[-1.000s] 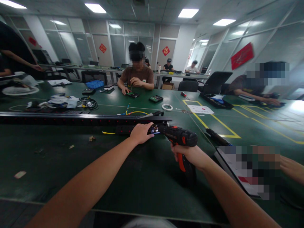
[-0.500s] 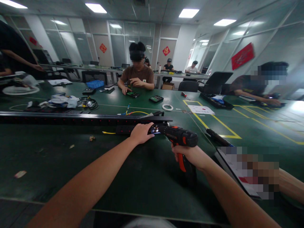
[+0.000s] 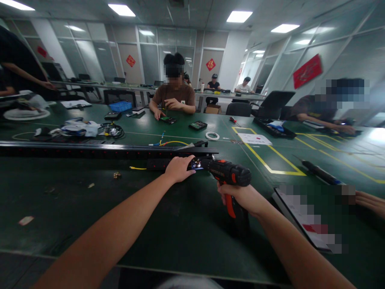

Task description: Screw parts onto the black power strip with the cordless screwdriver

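Observation:
My right hand (image 3: pixel 237 194) is wrapped round the handle of a black and orange cordless drill (image 3: pixel 230 171), which lies nearly level with its nose to the left. The drill's tip meets the shiny metal part (image 3: pixel 197 163) at the end of a short black strip (image 3: pixel 155 163). Closed over that same end is my left hand (image 3: pixel 179 168), its thumb towards the drill. A yellow wire (image 3: pixel 138 168) sticks out at the strip's left end. Just behind lies a long black rail (image 3: pixel 90 151) with small red marks. What sits under my left palm is hidden.
Small brass-coloured pieces (image 3: pixel 117 175) lie left of my forearm. Yellow and blue wires (image 3: pixel 171 143) and a white ring (image 3: pixel 212 136) are beyond the rail. At right, another person's hand (image 3: pixel 369 202) is by a dark pen-shaped tool (image 3: pixel 321 172) and a clipboard (image 3: pixel 297 218).
The other person's hand at right has drawn back from the clipboard, and the dark tool has shifted right. My hands, the drill and the strip look the same.

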### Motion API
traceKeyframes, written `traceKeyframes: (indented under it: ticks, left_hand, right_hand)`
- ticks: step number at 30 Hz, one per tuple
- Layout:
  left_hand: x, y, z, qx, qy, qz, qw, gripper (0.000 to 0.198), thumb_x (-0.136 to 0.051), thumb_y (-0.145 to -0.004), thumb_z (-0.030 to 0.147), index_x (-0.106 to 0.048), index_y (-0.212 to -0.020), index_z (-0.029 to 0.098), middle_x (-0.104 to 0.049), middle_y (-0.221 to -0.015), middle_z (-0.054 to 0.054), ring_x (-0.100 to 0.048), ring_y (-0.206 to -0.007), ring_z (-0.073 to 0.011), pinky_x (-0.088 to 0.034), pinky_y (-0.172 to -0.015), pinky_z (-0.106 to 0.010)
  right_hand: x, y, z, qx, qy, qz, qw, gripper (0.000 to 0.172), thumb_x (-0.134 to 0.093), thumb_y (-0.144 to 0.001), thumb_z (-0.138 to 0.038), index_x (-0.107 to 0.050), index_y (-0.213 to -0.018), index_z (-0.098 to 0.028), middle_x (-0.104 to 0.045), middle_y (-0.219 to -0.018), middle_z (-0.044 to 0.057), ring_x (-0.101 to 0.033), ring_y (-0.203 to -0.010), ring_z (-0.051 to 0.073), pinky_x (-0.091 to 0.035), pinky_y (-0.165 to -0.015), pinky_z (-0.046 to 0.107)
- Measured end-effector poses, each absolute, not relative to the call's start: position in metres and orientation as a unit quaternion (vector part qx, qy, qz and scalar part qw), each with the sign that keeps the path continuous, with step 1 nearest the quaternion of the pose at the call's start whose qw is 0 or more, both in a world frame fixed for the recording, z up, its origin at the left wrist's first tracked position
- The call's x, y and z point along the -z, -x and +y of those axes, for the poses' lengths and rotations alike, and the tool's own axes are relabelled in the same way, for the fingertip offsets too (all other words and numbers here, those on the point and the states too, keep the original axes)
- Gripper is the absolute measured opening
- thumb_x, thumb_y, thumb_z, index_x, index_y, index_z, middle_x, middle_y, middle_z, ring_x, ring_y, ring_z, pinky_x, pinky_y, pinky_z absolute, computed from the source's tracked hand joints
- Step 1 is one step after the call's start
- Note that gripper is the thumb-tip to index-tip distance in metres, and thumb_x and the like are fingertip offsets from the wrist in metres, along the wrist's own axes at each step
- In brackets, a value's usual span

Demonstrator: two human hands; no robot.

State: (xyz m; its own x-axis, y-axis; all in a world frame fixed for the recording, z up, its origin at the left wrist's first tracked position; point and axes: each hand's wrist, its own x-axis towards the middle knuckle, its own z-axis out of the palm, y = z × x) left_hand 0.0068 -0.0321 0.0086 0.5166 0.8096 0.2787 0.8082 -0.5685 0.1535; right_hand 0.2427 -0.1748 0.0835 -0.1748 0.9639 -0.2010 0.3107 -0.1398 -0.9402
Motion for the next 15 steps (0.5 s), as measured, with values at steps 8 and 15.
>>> traceKeyframes:
  ticks: [8,15]
  left_hand:
    - [-0.0119,-0.0073,-0.0348,-0.165,-0.869,0.466,0.008,0.066,-0.074,-0.099,0.051,-0.052,-0.155,0.024,-0.074,-0.140,-0.012,-0.071,-0.128,-0.0345,-0.049,-0.111,-0.046]
    - [-0.0105,-0.0076,-0.0340,-0.164,-0.870,0.466,0.002,0.067,-0.074,-0.099,0.051,-0.051,-0.155,0.023,-0.075,-0.140,-0.012,-0.071,-0.128,-0.0340,-0.050,-0.111,-0.046]
  right_hand:
    - [-0.0845,-0.2398,-0.1761,-0.516,0.560,-0.556,0.334,0.021,-0.073,-0.065,-0.033,-0.067,-0.082,-0.022,-0.064,-0.059,-0.003,-0.063,-0.056,0.019,-0.050,-0.056,0.030]
    - [-0.0842,-0.2395,-0.1765,-0.518,0.564,-0.549,0.335,0.026,-0.075,-0.067,-0.035,-0.070,-0.089,-0.021,-0.064,-0.059,-0.003,-0.063,-0.055,0.018,-0.049,-0.055,0.029]
